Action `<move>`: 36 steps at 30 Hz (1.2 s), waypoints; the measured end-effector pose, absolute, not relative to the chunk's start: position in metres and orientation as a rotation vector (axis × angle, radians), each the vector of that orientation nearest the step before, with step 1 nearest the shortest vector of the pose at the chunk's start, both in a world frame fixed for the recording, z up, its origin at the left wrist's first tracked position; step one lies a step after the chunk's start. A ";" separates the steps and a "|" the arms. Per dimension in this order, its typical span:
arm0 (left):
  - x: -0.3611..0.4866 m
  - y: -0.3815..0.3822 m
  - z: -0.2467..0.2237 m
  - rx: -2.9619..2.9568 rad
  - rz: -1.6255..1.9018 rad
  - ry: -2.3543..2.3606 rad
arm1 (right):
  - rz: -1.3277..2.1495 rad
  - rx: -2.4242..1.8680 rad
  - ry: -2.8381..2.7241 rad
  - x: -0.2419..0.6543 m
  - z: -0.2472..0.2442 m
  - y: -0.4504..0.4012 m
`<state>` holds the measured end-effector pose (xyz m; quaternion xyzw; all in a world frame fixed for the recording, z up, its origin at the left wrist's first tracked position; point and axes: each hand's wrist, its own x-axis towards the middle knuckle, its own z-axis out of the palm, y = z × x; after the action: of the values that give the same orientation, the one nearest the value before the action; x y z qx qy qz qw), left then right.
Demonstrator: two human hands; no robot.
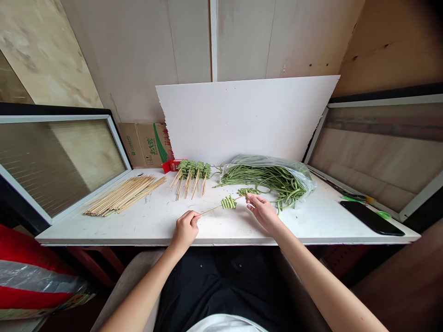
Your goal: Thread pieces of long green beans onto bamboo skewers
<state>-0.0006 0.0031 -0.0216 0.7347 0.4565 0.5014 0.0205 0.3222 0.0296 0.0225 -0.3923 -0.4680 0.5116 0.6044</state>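
A thin wooden skewer (212,210) is stretched between my two hands above the table's front part. Threaded on it is a folded green bean (228,202), bunched into several short parallel loops or pieces. My left hand (186,227) is closed around the skewer's left end. At the other end, my right hand (261,210) pinches the skewer between thumb and fingertips, its other fingers loosely curled. Behind the right hand lies a small heap of green bean bits (247,191). Long green beans (263,177) spill from a clear plastic bag (308,177) at the back right.
Bare skewers (122,196) lie in a pile on the left. Finished-looking bean skewers (195,169) are stacked at the back, beside a red packet (169,166) and cardboard box (145,145). A black phone (371,218) and scissors (349,193) lie right. A white board (245,120) stands behind.
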 end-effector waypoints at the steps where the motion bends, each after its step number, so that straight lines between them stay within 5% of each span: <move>1: -0.001 0.003 -0.021 2.283 1.554 1.411 | 1.193 -0.910 -1.090 0.322 0.022 0.029; 36: -0.002 0.003 -0.022 2.297 1.570 1.356 | 0.994 -0.986 -1.237 0.275 0.017 0.008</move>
<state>-0.0017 0.0027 -0.0222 0.7419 0.4379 0.5072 0.0230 0.2755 0.0082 0.0171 -0.4245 -0.5325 0.4277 0.5944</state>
